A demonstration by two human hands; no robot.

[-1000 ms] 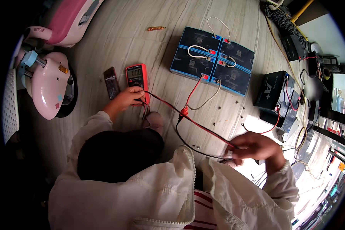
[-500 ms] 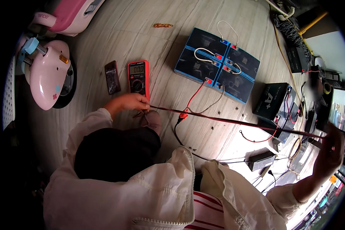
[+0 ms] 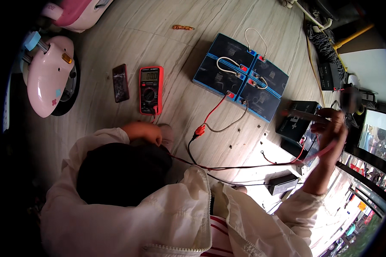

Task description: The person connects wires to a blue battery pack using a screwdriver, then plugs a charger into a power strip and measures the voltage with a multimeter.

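Observation:
My right hand (image 3: 333, 130) is raised at the right, its fingers closed round a blurred red test probe (image 3: 302, 115) that points left. Slack red and black test leads (image 3: 227, 168) sag between that hand and my left side. Beside my shoe (image 3: 166, 132), my left hand (image 3: 143, 132) is curled closed; whatever its fingers hold is hidden. Just beyond it lies a red multimeter (image 3: 151, 90) with its display lit. Blue-edged black batteries (image 3: 218, 77) stand in a block, joined by short white cables. From the block, a red wire (image 3: 213, 109) runs to a red clip connector (image 3: 199, 130).
A phone (image 3: 120, 83) lies left of the multimeter. Further left stands a pink ride-on vehicle (image 3: 51, 81). A larger black battery (image 3: 297, 122) sits under my right hand, near a black power adapter (image 3: 283, 184). Small screws (image 3: 239, 130) dot the floor. A coiled copper-coloured piece (image 3: 183, 27) lies at the far side.
My right hand has moved left and up, toward the larger battery. My left hand has drawn back from the multimeter. The leads, stretched straight before, now hang slack and lower.

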